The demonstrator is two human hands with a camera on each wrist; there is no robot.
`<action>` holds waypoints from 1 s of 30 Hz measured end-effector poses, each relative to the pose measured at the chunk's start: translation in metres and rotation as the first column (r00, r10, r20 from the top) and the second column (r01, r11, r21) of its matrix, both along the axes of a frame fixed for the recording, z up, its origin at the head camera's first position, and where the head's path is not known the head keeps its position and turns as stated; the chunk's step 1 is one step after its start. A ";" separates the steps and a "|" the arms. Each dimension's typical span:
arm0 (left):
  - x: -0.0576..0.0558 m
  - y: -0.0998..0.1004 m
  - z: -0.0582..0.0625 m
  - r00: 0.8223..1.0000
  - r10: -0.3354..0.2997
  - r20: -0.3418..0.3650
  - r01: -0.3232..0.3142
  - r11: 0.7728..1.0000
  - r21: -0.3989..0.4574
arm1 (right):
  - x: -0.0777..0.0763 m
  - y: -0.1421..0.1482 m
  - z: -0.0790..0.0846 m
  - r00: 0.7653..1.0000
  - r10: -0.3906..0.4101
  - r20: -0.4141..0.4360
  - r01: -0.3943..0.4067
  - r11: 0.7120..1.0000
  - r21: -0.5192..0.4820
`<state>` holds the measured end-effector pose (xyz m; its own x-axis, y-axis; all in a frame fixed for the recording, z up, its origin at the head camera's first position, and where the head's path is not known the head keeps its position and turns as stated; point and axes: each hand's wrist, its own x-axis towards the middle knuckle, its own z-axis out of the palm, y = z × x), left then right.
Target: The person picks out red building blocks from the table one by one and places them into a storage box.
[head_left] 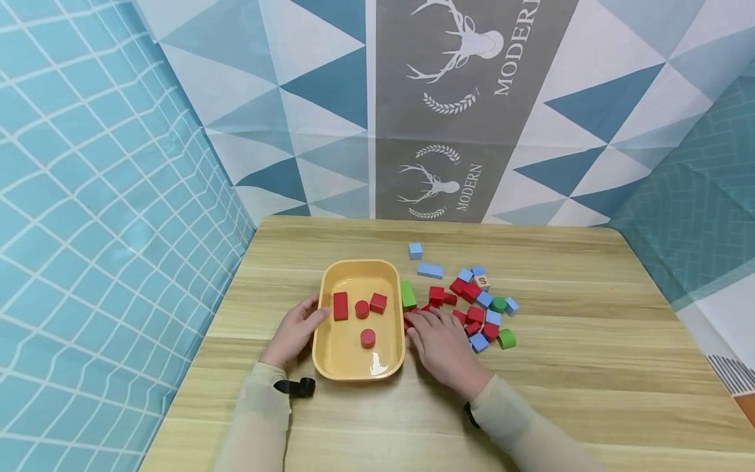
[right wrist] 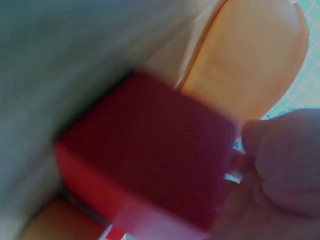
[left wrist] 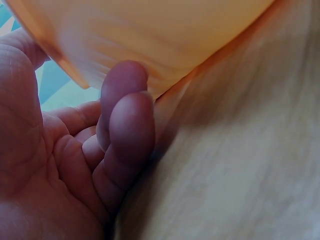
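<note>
A yellow plastic tray holds a red rectangular block, a red cube and two red cylinders. My left hand grips the tray's left side, thumb over the rim; in the left wrist view, curled fingers lie against the outer wall. Just right of the tray, my right hand reaches down among red blocks, palm toward the table. In the right wrist view a red block, blurred and close, sits between the thumb and a finger, which hold it; the contact is partly hidden.
To the right lies a loose pile of red blocks, blue blocks, a green cylinder and a green arch. A green block stands by the tray's right rim. Farther back are a blue cube and blue bar.
</note>
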<state>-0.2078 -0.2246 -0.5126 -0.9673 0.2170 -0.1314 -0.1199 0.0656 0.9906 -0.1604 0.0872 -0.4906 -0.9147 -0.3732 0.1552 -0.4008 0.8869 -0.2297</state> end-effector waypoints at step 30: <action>-0.005 -0.003 -0.014 1.000 0.022 0.001 -0.022 1.000 -0.010 | -0.012 -0.001 0.027 0.982 -0.066 -0.179 0.043 0.991 -0.130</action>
